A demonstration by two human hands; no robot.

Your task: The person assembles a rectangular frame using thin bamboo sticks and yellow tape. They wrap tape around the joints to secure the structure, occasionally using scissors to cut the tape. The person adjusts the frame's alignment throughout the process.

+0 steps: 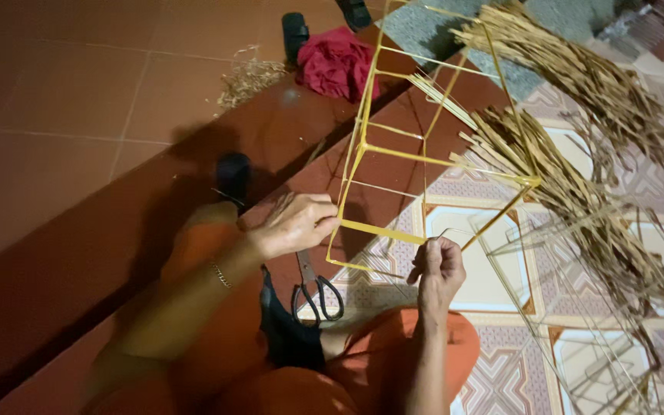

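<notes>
A box-shaped wire frame wrapped in yellow strip (393, 150) stands tilted over the floor in front of me. My left hand (295, 223) grips its near left corner. My right hand (438, 265) pinches the near lower bar and the end of a thin strand there. Black-handled scissors (313, 288) lie on the floor between my hands, just beyond my orange-clad knees.
Bundles of dried straw-like strips (578, 161) lie to the right on patterned tiles. Bare wire frames (585, 338) rest at lower right. A red cloth (336, 61) and dark sandals (295, 31) sit on the red step, with a small black object (232, 173) close by.
</notes>
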